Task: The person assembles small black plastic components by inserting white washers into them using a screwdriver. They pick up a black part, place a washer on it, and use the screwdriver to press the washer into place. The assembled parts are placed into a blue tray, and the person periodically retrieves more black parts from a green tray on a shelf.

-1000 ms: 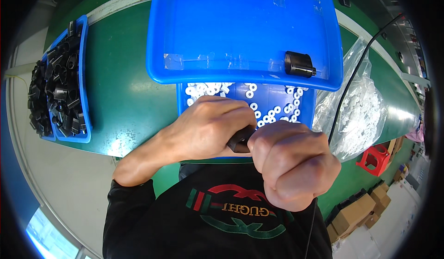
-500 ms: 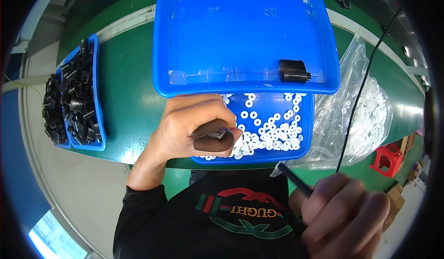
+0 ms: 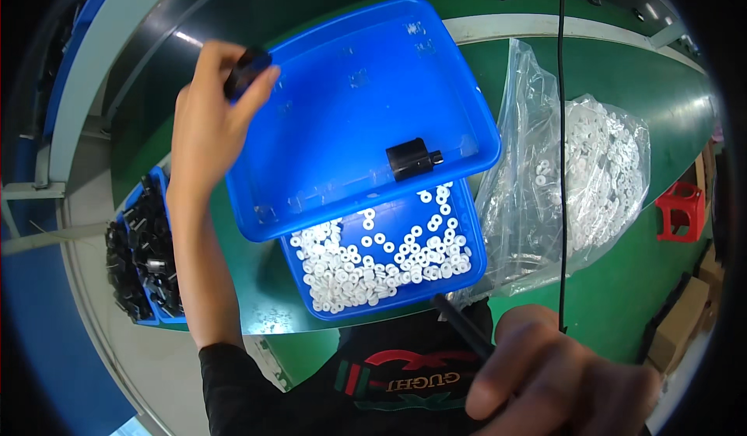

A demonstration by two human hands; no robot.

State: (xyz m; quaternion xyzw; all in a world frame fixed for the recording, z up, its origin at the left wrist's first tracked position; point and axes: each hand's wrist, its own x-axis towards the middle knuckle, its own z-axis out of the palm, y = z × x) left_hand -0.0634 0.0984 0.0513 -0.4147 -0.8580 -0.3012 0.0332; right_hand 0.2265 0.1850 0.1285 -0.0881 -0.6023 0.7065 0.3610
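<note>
My left hand (image 3: pixel 212 105) is stretched out to the far left corner of a large blue tray (image 3: pixel 342 63) and grips a small black cylindrical part (image 3: pixel 247 69) at the tray's rim. One more black part (image 3: pixel 412 158) lies inside that tray near its front wall. Close to the lens at the lower right, my right hand (image 3: pixel 556 378) is closed around a thin black tool (image 3: pixel 461 325) whose tip points up and left. Under the big tray sits a smaller blue bin (image 3: pixel 475 273) holding many small white rings (image 3: pixel 373 261).
A blue bin of black parts (image 3: pixel 144 257) stands at the left on the green table (image 3: pixel 669 117). A clear plastic bag of white rings (image 3: pixel 580 164) lies to the right. A black cable (image 3: pixel 562 125) hangs down. A red stool (image 3: pixel 678 210) and cardboard boxes (image 3: pixel 677 327) are on the floor.
My left hand has lifted the black part away from the ring bin and reached out to the large tray's far left corner. My right hand stays low with the tool.
</note>
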